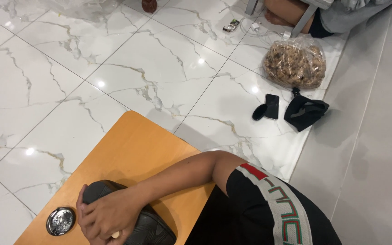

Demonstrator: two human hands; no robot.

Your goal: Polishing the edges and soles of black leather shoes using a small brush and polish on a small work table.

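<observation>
Currently, a black shoe point(148, 227) is being held down on an orange wooden surface point(132, 149) at the near left of the scene, viewed from above. The right hand point(107, 217) is being laid over the shoe's top, with the bare arm reaching in from the near right, out of a black sleeve with a striped band. The grip is being kept clamped on the shoe, fingers curled over its upper. The left hand is not being shown. A small pale thing is peeping out below the fingers, too small to be identified.

Just left of the hand, a small round metal tin point(61, 221) is lying open on the surface, apart from the shoe.

On the white marble floor point(114, 68), well apart at the far right, a clear bag of brown pieces point(295, 63), a black phone point(271, 106) and a crumpled black cloth point(306, 112) are lying near one another. Another person's leg point(286, 11) is showing at the far edge.

Judging from this, the steadying step is being carried out: the shoe is being pinned, not lifted. Any further move is judged to be calling for a firm hold being kept and the tin being reached without the shoe being let slip.
</observation>
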